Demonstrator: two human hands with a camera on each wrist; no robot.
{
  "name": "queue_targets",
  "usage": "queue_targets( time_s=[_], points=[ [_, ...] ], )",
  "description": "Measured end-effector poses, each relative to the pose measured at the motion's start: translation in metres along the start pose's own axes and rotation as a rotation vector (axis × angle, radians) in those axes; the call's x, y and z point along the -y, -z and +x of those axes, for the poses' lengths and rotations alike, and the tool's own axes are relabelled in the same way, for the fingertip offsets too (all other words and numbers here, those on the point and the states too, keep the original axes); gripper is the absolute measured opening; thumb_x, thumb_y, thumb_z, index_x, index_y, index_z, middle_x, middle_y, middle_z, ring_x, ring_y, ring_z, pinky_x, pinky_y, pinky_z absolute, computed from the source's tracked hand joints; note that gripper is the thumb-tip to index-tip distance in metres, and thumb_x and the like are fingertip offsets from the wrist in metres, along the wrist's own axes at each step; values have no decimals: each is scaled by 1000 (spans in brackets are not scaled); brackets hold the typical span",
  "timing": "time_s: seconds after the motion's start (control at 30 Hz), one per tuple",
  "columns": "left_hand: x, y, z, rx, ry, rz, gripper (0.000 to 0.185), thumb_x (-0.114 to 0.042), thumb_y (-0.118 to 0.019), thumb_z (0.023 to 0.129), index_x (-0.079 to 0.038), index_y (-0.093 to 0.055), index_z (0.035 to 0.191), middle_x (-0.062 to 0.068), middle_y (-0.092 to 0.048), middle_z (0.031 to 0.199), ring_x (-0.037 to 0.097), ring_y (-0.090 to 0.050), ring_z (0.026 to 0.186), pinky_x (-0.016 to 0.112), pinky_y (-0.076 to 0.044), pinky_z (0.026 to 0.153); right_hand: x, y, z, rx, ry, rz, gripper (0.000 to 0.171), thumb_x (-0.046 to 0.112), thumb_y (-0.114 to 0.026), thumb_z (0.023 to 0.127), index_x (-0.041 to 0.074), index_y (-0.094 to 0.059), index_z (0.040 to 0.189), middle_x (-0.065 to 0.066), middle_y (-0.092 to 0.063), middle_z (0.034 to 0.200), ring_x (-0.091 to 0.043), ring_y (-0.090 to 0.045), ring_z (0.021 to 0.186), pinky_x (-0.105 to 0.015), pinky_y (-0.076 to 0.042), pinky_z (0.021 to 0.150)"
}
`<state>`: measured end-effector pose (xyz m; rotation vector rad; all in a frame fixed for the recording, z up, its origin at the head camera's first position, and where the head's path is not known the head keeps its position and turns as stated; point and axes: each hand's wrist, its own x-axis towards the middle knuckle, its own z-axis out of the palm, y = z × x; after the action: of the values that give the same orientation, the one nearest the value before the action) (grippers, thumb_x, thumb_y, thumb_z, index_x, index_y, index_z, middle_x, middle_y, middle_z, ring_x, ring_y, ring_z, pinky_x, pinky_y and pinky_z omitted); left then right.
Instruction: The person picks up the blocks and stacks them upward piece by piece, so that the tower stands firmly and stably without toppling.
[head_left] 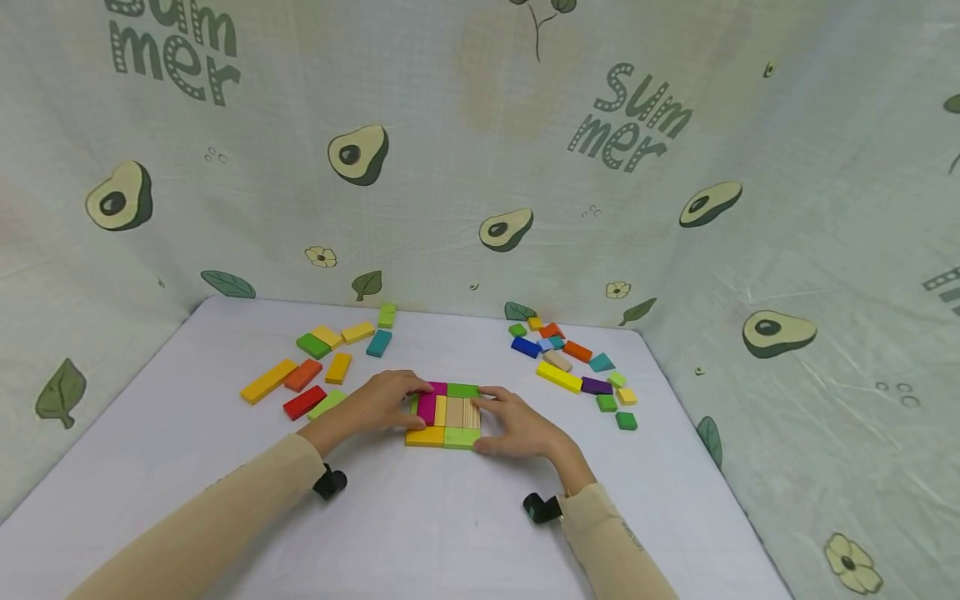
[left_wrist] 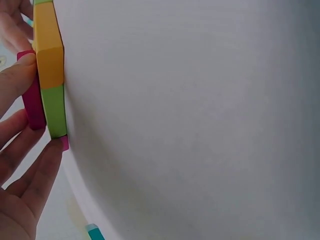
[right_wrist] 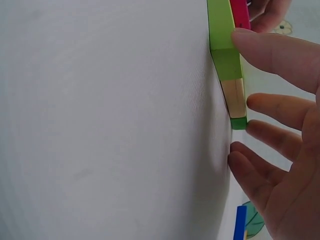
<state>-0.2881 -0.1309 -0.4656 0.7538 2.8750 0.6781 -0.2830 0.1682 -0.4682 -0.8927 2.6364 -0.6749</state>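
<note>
A white worktop (head_left: 187, 467) sits enclosed on three sides by a pale cloth backdrop (head_left: 450, 125) printed with avocados, leaves, small flowers and "Summer" lettering, under soft even light.

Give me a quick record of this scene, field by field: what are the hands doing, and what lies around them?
Left hand: left hand rests on the left edge of the block square, fingers straight
Right hand: right hand presses its right edge, fingers straight
Block square: flat, tightly packed coloured and plain wooden blocks
Left pile: loose blocks, scattered
Right pile: smaller loose blocks
Surface: white table
Backdrop: avocado-print cloth
</note>
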Motion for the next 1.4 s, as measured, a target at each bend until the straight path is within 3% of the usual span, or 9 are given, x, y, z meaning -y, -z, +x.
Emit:
queue_targets(
  time_s=[0.27, 0.47, 0.7, 0.83, 1.0, 1.4],
  points=[
    [2, -2, 0, 4, 14, -6, 60, -36, -90, 87, -15, -70, 139, 6, -69, 134, 24, -62, 122, 45, -56, 106, -1, 2, 0, 7, -3, 10, 74, 41, -78, 96, 20, -50, 160, -9, -32, 171, -34, -36, 154, -59, -39, 121],
    [0, -4, -1, 1, 20, -14, 61, -37, -91, 86, -16, -70, 140, 6, -69, 134, 24, -62, 123, 45, -55, 107, -12, 25, -16, -51, -57, 13, 67, 34, -78, 98, 20, -52, 158, -9, -36, 169, -35, -42, 151, -60, -43, 118],
    [-2, -3, -2, -2, 23, 9, 61, -36, -91, 86, -16, -70, 139, 7, -69, 135, 26, -62, 123, 47, -55, 107, -70, 63, -38, -197, -169, -94, 55, 23, -76, 99, 12, -60, 151, -18, -48, 158, -42, -47, 144, -65, -45, 114],
    [-2, -3, -3, -4, 26, 1, 60, -36, -91, 86, -16, -70, 139, 6, -69, 134, 24, -62, 122, 45, -55, 107, -107, 78, -46, -216, -264, -171, 49, 19, -74, 99, 10, -63, 146, -21, -54, 151, -43, -52, 134, -65, -45, 113],
    [-5, -2, -4, 1, 33, -20, 60, -35, -90, 87, -16, -70, 140, 6, -69, 135, 24, -62, 123, 45, -55, 108, -138, 86, -57, -202, -285, -252, 45, 17, -74, 99, 5, -65, 141, -29, -55, 146, -46, -55, 127, -67, -48, 109],
    [-5, 1, -3, -4, 34, -7, 61, -37, -90, 86, -16, -70, 140, 6, -69, 135, 24, -62, 123, 45, -55, 108, -138, 92, -61, -147, -306, -273, 49, 11, -77, 96, 6, -64, 143, -25, -61, 140, -43, -59, 123, -64, -50, 107]
  ],
)
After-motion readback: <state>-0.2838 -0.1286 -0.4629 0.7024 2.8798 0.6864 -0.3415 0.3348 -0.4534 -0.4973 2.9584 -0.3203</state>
